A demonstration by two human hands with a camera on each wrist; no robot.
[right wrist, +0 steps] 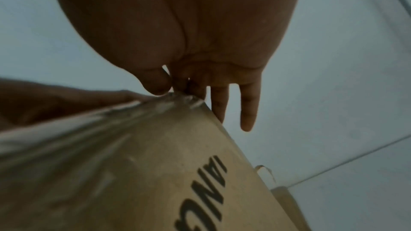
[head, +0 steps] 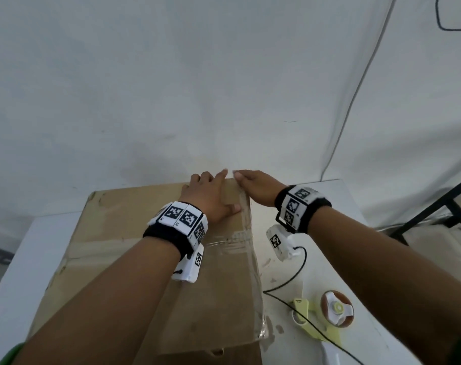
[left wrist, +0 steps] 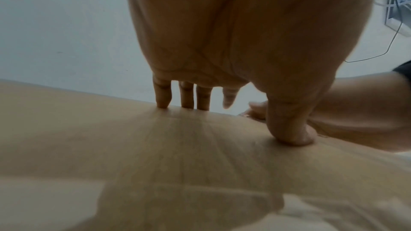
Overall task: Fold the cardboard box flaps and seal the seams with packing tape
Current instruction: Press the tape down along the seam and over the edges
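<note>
Cardboard box (head: 134, 248) fills the white tabletop (head: 355, 222); we see our left hand (head: 211, 198) spread, pressing its far right corner, our right hand (head: 258, 185) pinching clear tape (right wrist: 175, 101) there. Tape dispenser (head: 332, 309) sits right.

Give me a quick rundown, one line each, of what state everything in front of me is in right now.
Cardboard box: flaps folded shut, clear tape along its top seams.
Left hand: flat, pressing on the box top near the far right corner.
Right hand: at the box's far right corner, thumb and fingers on the tape there.
Tape dispenser: lying unused on the table, right of the box.
</note>
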